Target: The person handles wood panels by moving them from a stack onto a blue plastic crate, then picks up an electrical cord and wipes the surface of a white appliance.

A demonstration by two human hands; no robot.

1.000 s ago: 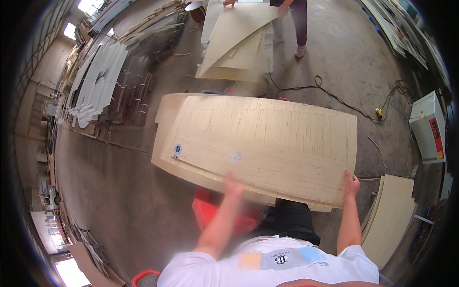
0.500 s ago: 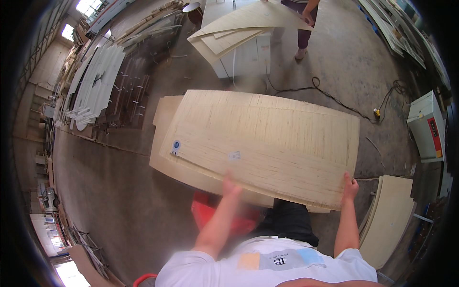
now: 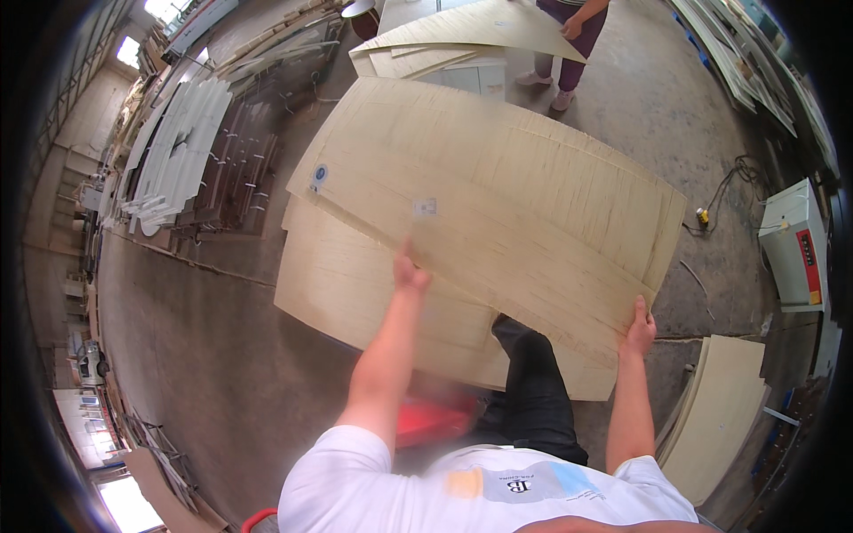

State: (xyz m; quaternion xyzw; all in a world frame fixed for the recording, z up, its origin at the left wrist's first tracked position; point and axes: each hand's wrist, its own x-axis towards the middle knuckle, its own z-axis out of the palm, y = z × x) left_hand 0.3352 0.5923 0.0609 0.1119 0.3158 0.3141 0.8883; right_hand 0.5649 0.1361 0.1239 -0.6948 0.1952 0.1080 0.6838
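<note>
A large pale plywood sheet (image 3: 515, 178) is tilted in front of me, its far edge raised, with a round blue sticker and a small white label on its face. My left hand (image 3: 410, 271) is closed on its near edge, thumb on top. At the near right corner my right hand (image 3: 638, 330) grips the sheet, thumb up and fingers mostly behind it. Beneath lies another plywood board (image 3: 329, 275), showing on the left and along the near side. My dark-trousered leg (image 3: 538, 373) reaches forward, its foot by the sheet's near edge.
A co-worker (image 3: 577, 35) stands beyond, a hand at another pale sheet (image 3: 462, 31) on a white table. A red object (image 3: 435, 419) sits by my legs. Stacked boards (image 3: 720, 417) lie at right, near a white cabinet (image 3: 791, 240) and cable (image 3: 733, 182). Panel stacks (image 3: 173, 155) stand left.
Both hands have lifted the plywood sheet forward and its far edge has risen. More of the board beneath shows. My leg has come further forward. The co-worker has shifted slightly right.
</note>
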